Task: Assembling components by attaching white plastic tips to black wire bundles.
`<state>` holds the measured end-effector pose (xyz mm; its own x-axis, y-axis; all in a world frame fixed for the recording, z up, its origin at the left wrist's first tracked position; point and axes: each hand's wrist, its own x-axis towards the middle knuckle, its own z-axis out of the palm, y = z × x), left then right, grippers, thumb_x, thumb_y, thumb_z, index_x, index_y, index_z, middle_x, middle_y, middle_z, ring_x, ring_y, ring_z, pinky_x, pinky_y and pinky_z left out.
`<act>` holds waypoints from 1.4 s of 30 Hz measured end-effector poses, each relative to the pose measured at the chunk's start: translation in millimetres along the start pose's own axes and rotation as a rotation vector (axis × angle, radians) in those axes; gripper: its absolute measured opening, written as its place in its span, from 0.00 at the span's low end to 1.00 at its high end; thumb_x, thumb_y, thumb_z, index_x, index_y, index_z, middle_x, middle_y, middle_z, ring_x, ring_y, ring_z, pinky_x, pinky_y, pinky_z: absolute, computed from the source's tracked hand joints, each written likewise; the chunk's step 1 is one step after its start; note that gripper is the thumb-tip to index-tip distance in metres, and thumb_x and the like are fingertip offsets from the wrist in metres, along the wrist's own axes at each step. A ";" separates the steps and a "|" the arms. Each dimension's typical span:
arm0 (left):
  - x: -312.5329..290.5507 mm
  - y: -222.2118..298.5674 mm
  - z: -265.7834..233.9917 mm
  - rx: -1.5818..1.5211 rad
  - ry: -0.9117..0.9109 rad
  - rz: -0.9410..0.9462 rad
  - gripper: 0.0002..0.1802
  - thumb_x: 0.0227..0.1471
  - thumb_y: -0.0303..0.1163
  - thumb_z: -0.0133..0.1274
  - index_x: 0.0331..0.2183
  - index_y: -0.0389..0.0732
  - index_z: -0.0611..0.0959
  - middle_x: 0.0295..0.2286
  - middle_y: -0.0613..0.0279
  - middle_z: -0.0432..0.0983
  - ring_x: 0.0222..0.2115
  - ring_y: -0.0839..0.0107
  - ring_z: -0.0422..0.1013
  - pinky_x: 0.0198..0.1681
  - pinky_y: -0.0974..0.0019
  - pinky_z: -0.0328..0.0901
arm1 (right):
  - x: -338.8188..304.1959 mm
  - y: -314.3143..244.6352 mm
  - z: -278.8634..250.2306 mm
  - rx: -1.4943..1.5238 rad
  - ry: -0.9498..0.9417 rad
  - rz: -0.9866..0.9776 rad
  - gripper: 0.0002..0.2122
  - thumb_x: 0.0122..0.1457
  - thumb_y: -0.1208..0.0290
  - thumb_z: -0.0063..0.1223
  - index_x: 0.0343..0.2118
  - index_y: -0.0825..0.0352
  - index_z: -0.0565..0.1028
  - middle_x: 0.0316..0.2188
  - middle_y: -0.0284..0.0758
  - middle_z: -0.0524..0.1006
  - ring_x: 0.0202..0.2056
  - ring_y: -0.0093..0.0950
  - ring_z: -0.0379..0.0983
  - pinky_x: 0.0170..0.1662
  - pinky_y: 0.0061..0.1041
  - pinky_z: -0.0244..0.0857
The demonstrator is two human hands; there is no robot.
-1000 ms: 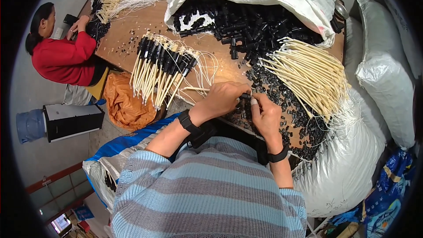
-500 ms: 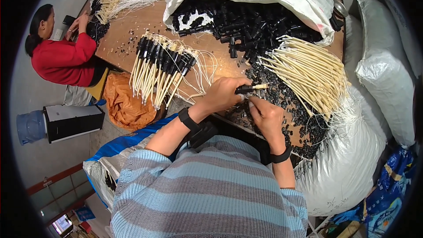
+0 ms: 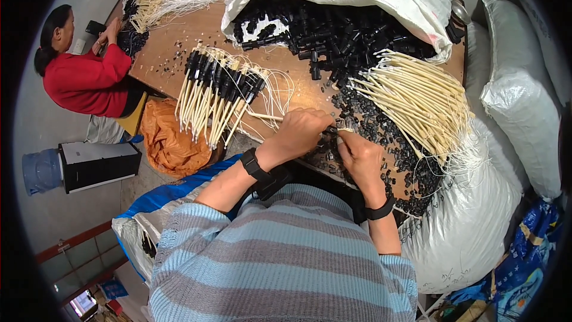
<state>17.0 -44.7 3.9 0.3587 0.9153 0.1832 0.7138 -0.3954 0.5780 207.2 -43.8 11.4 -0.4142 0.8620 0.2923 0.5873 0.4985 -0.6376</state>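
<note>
The left hand (image 3: 300, 132) and right hand (image 3: 359, 156) meet over the wooden table (image 3: 179, 45), fingers pinched together on a small black connector (image 3: 340, 126) at the edge of the loose black-parts pile (image 3: 381, 137). Finished black-capped cream rods (image 3: 217, 92) lie left of the hands; uncapped cream rods (image 3: 420, 98) lie right.

Co-worker in red (image 3: 83, 77); orange bag (image 3: 170, 143); water jug (image 3: 40, 171).
</note>
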 end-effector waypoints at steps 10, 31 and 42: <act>1.5 2.1 -7.7 -0.479 -0.093 -0.078 0.22 0.34 0.15 0.51 0.37 0.40 0.79 0.30 0.56 0.78 0.36 0.57 0.73 0.37 0.60 0.67 | -3.2 0.7 4.9 0.123 -0.118 0.039 0.12 0.51 0.77 0.53 0.40 0.67 0.75 0.24 0.46 0.77 0.25 0.43 0.75 0.27 0.36 0.68; 31.4 -17.8 33.4 -0.315 0.153 -0.201 0.16 0.36 0.17 0.54 0.33 0.39 0.81 0.26 0.59 0.75 0.24 0.66 0.72 0.30 0.67 0.67 | -23.0 24.9 -0.7 0.357 0.020 0.598 0.06 0.55 0.77 0.53 0.34 0.72 0.77 0.19 0.26 0.69 0.22 0.14 0.60 0.27 0.16 0.57; 18.0 24.3 25.0 -0.248 0.228 0.169 0.19 0.32 0.16 0.55 0.33 0.42 0.83 0.25 0.63 0.75 0.26 0.65 0.72 0.29 0.66 0.66 | -12.7 17.8 13.4 0.327 0.095 0.483 0.06 0.52 0.78 0.53 0.34 0.64 0.78 0.20 0.38 0.76 0.21 0.31 0.75 0.25 0.29 0.66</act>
<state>55.8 -39.8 1.3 0.2960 0.8434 0.4484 0.4783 -0.5372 0.6947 213.7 -47.2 -13.3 -0.0806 0.9962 -0.0329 0.4432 0.0062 -0.8964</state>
